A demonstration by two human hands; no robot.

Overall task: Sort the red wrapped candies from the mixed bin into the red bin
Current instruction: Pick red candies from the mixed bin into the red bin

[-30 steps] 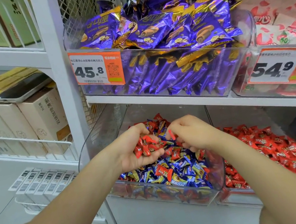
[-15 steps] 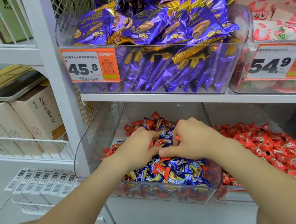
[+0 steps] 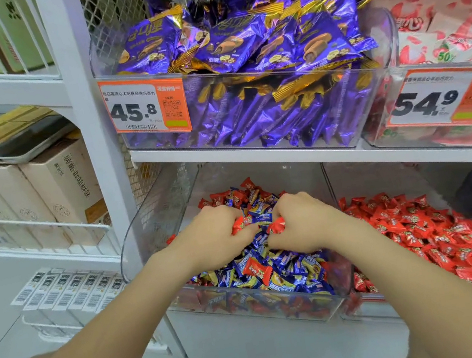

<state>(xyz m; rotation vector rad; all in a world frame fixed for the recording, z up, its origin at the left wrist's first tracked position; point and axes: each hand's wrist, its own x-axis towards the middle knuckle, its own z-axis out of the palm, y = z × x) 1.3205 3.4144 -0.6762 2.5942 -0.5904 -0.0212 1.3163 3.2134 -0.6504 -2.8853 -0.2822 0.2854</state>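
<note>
A clear mixed bin (image 3: 258,305) on the lower shelf holds blue and red wrapped candies. Both hands are down in its pile. My left hand (image 3: 210,238) has its fingers curled round red candies (image 3: 237,225). Close beside it, my right hand (image 3: 303,223) pinches a red candy (image 3: 277,225) at its fingertips. To the right stands the red bin (image 3: 368,301), filled with red wrapped candies (image 3: 422,229). Loose red candies (image 3: 256,268) still lie among the blue ones in front of my hands.
The shelf above carries a clear bin of purple chocolate packs (image 3: 242,54) with a 45.8 price tag (image 3: 144,106), and a bin with a 54.9 tag (image 3: 435,99). A white upright post (image 3: 90,124) stands left; boxes with a phone (image 3: 28,142) on top lie beyond it.
Both hands dropped from above the pile into the mixed bin. The left palm, earlier turned up with red candies, now faces down. The hands have drawn slightly apart.
</note>
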